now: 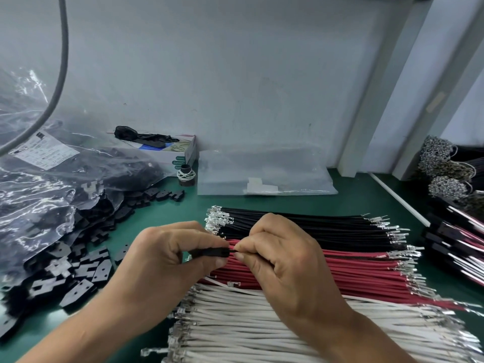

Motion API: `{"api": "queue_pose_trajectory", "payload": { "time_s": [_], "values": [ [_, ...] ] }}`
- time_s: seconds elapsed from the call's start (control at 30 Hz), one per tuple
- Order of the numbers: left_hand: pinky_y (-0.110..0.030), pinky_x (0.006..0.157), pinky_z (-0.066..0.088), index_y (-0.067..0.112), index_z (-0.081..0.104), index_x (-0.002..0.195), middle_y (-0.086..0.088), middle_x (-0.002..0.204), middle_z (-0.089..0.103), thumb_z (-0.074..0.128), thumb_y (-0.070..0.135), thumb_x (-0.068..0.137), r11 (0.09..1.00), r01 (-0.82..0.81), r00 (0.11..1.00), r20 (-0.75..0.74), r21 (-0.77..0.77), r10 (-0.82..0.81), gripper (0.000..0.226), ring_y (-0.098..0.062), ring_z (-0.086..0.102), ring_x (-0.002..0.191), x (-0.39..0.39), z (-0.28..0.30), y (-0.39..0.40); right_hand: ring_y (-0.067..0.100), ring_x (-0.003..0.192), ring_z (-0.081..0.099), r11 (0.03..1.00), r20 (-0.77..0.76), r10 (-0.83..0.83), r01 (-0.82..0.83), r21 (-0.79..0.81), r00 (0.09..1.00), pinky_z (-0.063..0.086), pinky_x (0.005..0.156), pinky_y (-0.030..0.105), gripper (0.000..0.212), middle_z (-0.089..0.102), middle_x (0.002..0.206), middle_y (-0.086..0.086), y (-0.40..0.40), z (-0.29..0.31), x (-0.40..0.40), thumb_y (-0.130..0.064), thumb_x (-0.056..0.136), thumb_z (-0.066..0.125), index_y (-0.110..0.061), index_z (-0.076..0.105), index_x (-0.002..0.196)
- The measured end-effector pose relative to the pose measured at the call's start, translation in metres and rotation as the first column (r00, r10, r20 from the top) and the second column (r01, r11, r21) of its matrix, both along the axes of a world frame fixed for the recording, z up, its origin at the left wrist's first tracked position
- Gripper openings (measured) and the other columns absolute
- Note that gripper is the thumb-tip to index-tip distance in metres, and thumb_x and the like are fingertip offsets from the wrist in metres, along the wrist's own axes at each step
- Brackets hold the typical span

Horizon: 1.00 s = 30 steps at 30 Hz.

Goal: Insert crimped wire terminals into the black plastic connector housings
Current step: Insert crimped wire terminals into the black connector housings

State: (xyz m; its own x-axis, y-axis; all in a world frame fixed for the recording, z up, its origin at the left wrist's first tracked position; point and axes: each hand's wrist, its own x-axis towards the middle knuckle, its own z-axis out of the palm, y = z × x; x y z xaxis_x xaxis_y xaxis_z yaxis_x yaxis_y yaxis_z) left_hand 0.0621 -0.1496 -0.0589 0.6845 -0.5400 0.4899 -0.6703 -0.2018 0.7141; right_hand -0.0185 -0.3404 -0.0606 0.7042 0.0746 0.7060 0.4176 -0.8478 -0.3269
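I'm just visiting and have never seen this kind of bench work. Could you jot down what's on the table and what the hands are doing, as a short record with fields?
Left hand: holds a small black plastic connector housing
Right hand: pinches a wire at the housing's end; wire colour hidden
Wire rows, far to near: black wires, red wires, white wires, all with metal terminals
Left of hands: loose black housings spilling from a clear plastic bag
Surface: green bench mat
Far right: bundled finished wires
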Motion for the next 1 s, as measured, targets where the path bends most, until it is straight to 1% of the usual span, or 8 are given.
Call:
{"api": "queue_pose_trajectory", "payload": {
  "time_s": [0.1,0.23,0.33,0.43,0.6,0.77,0.9,1.0],
  "values": [
    [-0.003,0.053,0.041,0.047,0.080,0.094,0.012,0.074,0.073,0.080,0.038,0.072,0.999,-0.008,0.998,-0.066,-0.046,0.005,0.024,0.004,0.058,0.053,0.002,-0.004,-0.002,0.009,0.080,0.054,0.989,0.057,-0.105,0.110,-0.098,0.993,0.049,0.065,0.028,0.011,0.057,0.087,-0.011,-0.006,0.005,0.001,-0.025,0.094,0.068,-0.017,0.075,0.092],
    [-0.025,0.056,0.055,0.050,0.076,0.109,-0.004,0.068,0.071,0.079,0.037,0.075,0.982,-0.086,0.986,-0.153,-0.168,0.061,0.036,-0.014,0.064,0.052,0.011,-0.008,0.001,0.016,0.082,0.054,0.955,0.198,-0.194,0.231,-0.184,0.961,0.048,0.063,0.031,0.007,0.061,0.089,-0.005,-0.014,0.009,0.000,-0.013,0.091,0.074,-0.016,0.076,0.097],
    [-0.024,0.056,0.055,0.044,0.078,0.106,-0.007,0.065,0.071,0.080,0.032,0.075,0.969,-0.092,0.974,-0.221,-0.229,0.040,0.034,-0.017,0.064,0.051,0.014,-0.009,0.005,0.013,0.082,0.053,0.947,-0.003,-0.176,0.168,-0.274,0.984,0.050,0.065,0.031,0.011,0.061,0.089,-0.012,-0.008,0.002,-0.003,-0.026,0.087,0.077,-0.024,0.075,0.098],
    [-0.018,0.052,0.051,0.039,0.080,0.100,-0.009,0.064,0.072,0.081,0.029,0.073,0.963,-0.094,0.961,-0.276,-0.253,0.021,0.029,-0.015,0.063,0.050,0.013,-0.008,0.003,0.006,0.085,0.052,0.964,-0.188,-0.207,0.167,-0.208,0.960,0.050,0.070,0.027,0.016,0.059,0.088,-0.018,-0.002,-0.001,-0.001,-0.034,0.086,0.077,-0.031,0.076,0.102],
    [-0.013,0.044,0.044,0.032,0.082,0.096,-0.010,0.062,0.071,0.083,0.024,0.071,0.948,-0.126,0.944,-0.329,-0.294,0.023,0.026,-0.008,0.059,0.046,0.014,-0.007,0.001,0.004,0.083,0.053,0.967,-0.200,-0.220,0.187,-0.172,0.955,0.049,0.068,0.024,0.006,0.059,0.084,-0.018,-0.002,-0.001,-0.001,-0.026,0.086,0.077,-0.031,0.074,0.086],
    [-0.015,0.044,0.045,0.030,0.083,0.094,-0.011,0.063,0.071,0.084,0.031,0.067,0.942,-0.131,0.927,-0.376,-0.309,0.006,0.027,-0.009,0.060,0.047,0.017,-0.010,0.001,0.006,0.089,0.052,0.962,-0.249,-0.230,0.181,-0.202,0.941,0.045,0.076,0.026,0.015,0.057,0.092,-0.018,0.004,0.001,0.003,-0.041,0.086,0.074,-0.034,0.071,0.100],
    [-0.016,0.044,0.046,0.031,0.083,0.094,-0.009,0.064,0.072,0.085,0.033,0.067,0.941,-0.137,0.928,-0.372,-0.310,0.012,0.027,-0.010,0.061,0.048,0.017,-0.010,0.002,0.002,0.084,0.052,0.971,-0.261,-0.237,0.218,-0.099,0.936,0.045,0.072,0.023,0.010,0.056,0.082,-0.018,0.003,0.001,0.002,-0.030,0.083,0.077,-0.030,0.068,0.079],
    [-0.015,0.045,0.046,0.031,0.083,0.094,-0.008,0.064,0.072,0.085,0.034,0.067,0.938,-0.146,0.922,-0.387,-0.315,0.014,0.028,-0.010,0.061,0.047,0.017,-0.009,0.004,0.001,0.084,0.054,0.975,-0.258,-0.220,0.212,-0.058,0.941,0.046,0.071,0.021,0.008,0.060,0.083,-0.019,0.002,0.001,-0.001,-0.027,0.083,0.078,-0.031,0.071,0.081]
  ]
}}
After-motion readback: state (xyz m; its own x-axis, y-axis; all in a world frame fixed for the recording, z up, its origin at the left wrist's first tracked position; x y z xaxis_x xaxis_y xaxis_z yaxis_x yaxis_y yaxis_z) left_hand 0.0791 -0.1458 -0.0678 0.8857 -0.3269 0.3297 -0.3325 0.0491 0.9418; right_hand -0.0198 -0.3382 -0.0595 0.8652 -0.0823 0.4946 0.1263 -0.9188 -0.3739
